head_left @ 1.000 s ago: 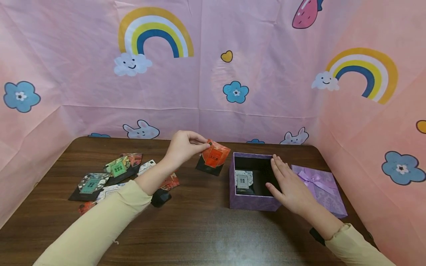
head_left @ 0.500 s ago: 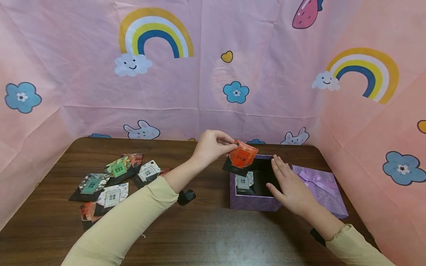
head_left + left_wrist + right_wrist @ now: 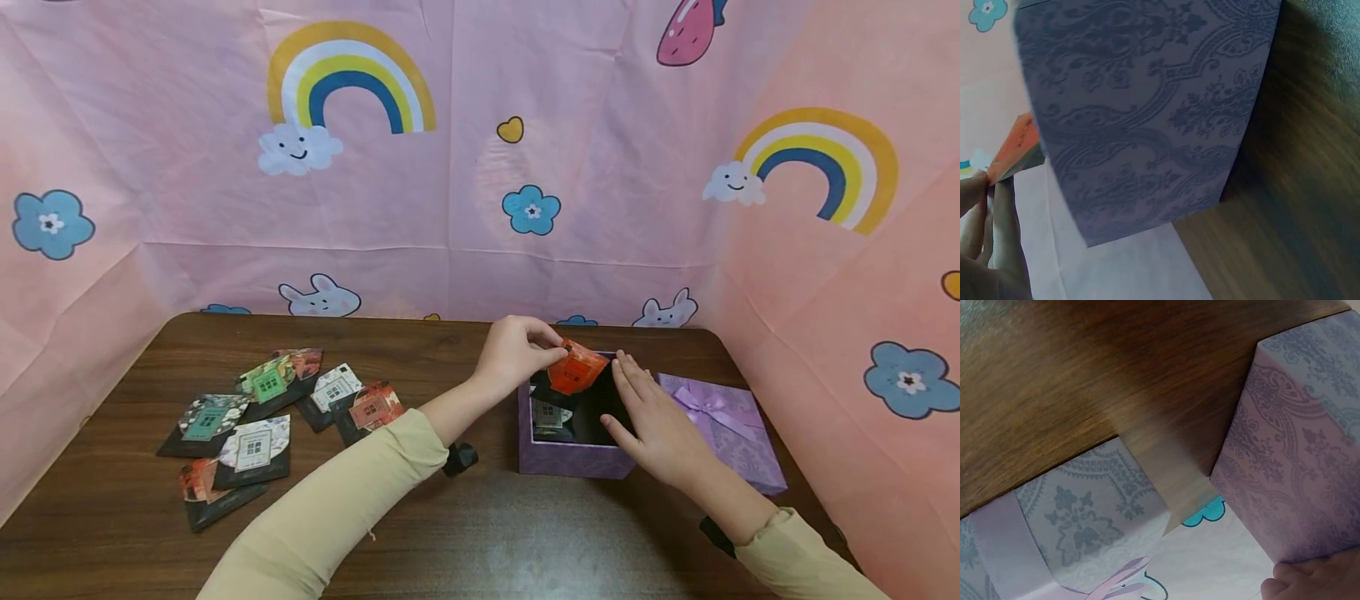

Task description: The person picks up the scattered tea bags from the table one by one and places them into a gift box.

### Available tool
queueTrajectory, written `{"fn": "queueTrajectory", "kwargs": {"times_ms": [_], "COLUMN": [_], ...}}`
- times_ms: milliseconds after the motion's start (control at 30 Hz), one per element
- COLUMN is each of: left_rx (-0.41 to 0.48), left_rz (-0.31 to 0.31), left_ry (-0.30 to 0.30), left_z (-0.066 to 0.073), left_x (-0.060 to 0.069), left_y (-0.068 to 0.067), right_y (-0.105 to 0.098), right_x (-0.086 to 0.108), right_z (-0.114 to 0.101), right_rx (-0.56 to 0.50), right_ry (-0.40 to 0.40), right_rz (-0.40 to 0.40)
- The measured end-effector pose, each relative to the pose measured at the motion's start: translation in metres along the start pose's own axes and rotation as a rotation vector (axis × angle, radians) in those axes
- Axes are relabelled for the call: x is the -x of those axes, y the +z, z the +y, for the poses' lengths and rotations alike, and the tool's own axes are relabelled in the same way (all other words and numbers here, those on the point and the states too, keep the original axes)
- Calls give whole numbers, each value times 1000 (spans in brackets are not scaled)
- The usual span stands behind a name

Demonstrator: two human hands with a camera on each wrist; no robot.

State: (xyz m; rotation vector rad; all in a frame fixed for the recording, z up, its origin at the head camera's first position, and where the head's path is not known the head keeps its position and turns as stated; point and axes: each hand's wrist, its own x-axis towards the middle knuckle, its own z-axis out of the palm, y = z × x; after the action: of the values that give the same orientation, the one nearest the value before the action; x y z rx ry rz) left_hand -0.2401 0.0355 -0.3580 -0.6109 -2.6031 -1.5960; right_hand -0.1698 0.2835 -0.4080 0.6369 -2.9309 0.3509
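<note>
My left hand (image 3: 513, 354) pinches a red and black tea sachet (image 3: 576, 371) by its corner, over the opening of the purple patterned box (image 3: 573, 458). In the left wrist view the sachet (image 3: 1017, 147) is partly behind the box wall (image 3: 1141, 125). Inside the box, a white and black sachet (image 3: 550, 417) leans at the left side, partly covered. With fingers straight, my right hand (image 3: 660, 425) rests on the box's right rim. Only curled-looking knuckles of that hand (image 3: 1316, 575) show in the right wrist view, against the box wall.
Several tea sachets lie spread on the left of the brown table (image 3: 450, 542), among them a white one (image 3: 255, 450) and a green one (image 3: 270, 383). Right of the box lies its purple lid (image 3: 727, 437) with a ribbon bow. A pink printed cloth (image 3: 480, 167) hangs behind.
My left hand has carried the red sachet rightward from the table's middle to the box, then lowered it into the opening. The right hand has stayed on the rim.
</note>
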Motion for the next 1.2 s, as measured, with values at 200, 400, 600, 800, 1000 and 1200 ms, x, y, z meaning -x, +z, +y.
{"fn": "queueTrajectory", "kwargs": {"times_ms": [200, 400, 600, 800, 1000, 1200], "left_rx": [-42, -102, -133, -203, -254, -288], "left_rz": [7, -34, -76, -54, -34, -35], "left_ry": [-22, -21, -22, -7, -3, -7], "left_z": [-4, -6, -8, -9, -9, -11], "left_x": [-2, -3, -2, -2, -3, -3], "left_y": [11, 19, 25, 29, 31, 32], "right_y": [1, 1, 0, 0, 0, 2], "right_x": [0, 1, 2, 3, 2, 2], "right_z": [1, 1, -1, -3, -2, -1], "right_rx": [6, 7, 1, -1, -2, 1], "right_ry": [1, 0, -9, -14, -4, -18], "right_rz": [-3, -4, 16, 29, 20, 40]}}
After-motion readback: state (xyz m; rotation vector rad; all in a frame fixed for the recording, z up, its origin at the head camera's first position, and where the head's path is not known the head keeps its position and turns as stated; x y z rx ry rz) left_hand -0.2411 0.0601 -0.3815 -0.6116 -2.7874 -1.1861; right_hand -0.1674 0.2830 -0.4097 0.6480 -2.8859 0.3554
